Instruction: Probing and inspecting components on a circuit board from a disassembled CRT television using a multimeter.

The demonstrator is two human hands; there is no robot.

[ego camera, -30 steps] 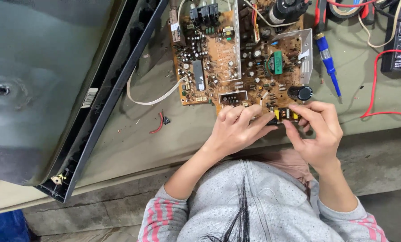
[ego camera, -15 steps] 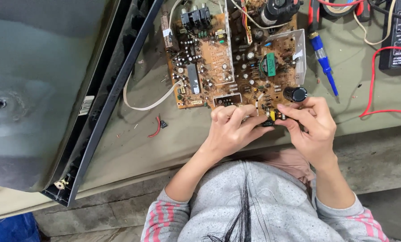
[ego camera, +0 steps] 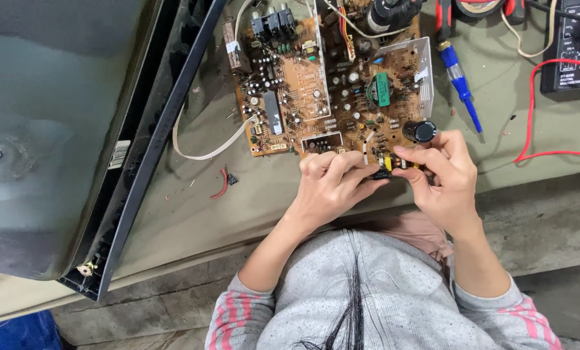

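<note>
A brown circuit board (ego camera: 316, 91) crowded with parts lies on the green bench top. My left hand (ego camera: 332, 188) grips its near edge, fingers curled over the board's rim. My right hand (ego camera: 442, 175) pinches a small yellow and black component (ego camera: 386, 164) at the same near edge, just below a large black capacitor (ego camera: 419, 131). Both hands meet at that spot and partly hide the component.
An old television set (ego camera: 50, 129) lies face down at left with a black frame edge. A white cable (ego camera: 206, 152) runs from it to the board. A blue screwdriver (ego camera: 462, 87), a black multimeter (ego camera: 572, 45) with red lead (ego camera: 549, 110) lie at right.
The view has shifted slightly, so the board and hands sit a little lower in frame. My fingers have adjusted their pinch on the small component; the board stays in place.
</note>
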